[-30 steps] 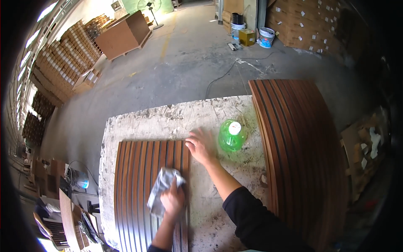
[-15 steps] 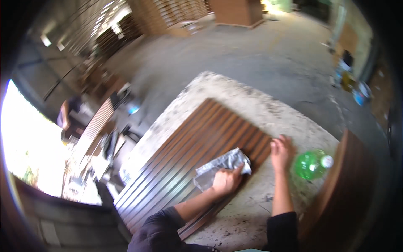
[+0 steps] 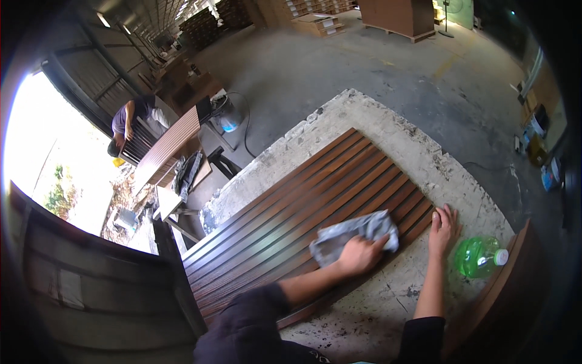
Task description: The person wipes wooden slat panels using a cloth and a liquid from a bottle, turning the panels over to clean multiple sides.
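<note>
The left hand [image 3: 357,255] is pressing a gray rag [image 3: 354,235] flat onto the grooved wooden panel [image 3: 303,212], whose long axis is running away to the left. The right hand [image 3: 444,225] is lying spread on the panel's near end, beside a green bottle [image 3: 479,258].

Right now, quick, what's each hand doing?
Left hand: closed on the crumpled grey cloth, pressing it onto the dark brown grooved wooden panel.
Right hand: open, flat on the panel's end, holding nothing.
</note>
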Demonstrator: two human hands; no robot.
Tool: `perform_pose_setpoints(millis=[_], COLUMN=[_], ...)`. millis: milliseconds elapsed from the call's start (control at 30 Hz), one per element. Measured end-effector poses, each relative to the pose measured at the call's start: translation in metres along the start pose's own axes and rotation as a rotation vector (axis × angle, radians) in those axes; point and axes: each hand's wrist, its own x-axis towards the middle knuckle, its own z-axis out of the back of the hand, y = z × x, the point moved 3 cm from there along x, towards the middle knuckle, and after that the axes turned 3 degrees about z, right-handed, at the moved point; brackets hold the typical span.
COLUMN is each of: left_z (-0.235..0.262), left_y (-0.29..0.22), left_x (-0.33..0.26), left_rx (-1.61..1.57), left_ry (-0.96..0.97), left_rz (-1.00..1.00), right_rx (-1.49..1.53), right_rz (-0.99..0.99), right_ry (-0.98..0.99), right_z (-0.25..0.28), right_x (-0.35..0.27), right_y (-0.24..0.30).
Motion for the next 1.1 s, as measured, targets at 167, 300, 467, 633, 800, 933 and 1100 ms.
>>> perform_pose_setpoints(millis=[167, 300, 467, 633, 800, 933, 1100], left_z=[0.030, 0.011, -0.018, 0.020, 0.022, -0.021, 0.002], left_y=[0.010, -0.005, -0.017, 0.012, -0.005, -0.025, 0.011], left_x=[-0.052, 0.069, 0.127, -0.024, 0.055, 0.159, 0.034], left_rx=[-0.058, -0.074, -0.027, -0.051, -0.041, -0.004, 0.059], left_ry=[-0.122, -0.042, -0.093, -0.115, -0.177, -0.076, -0.184], left_rz=[-0.026, 0.071, 0.028, -0.032, -0.066, 0.032, -0.081], right_rx=[0.025, 0.028, 0.035, 0.049, 0.045, 0.068, 0.250], right_rz=[0.025, 0.059, 0.077, 0.057, 0.043, 0.004, 0.002], right_ry=[-0.058, -0.053, -0.118, -0.088, -0.103, -0.174, -0.208], right_z=[0.014, 0.005, -0.011, -0.002, 0.014, 0.011, 0.002], right_x=[0.002, 0.004, 0.002, 0.000, 0.005, 0.000, -0.004], right_y=[0.023, 0.023, 0.003, 0.021, 0.026, 0.013, 0.021])
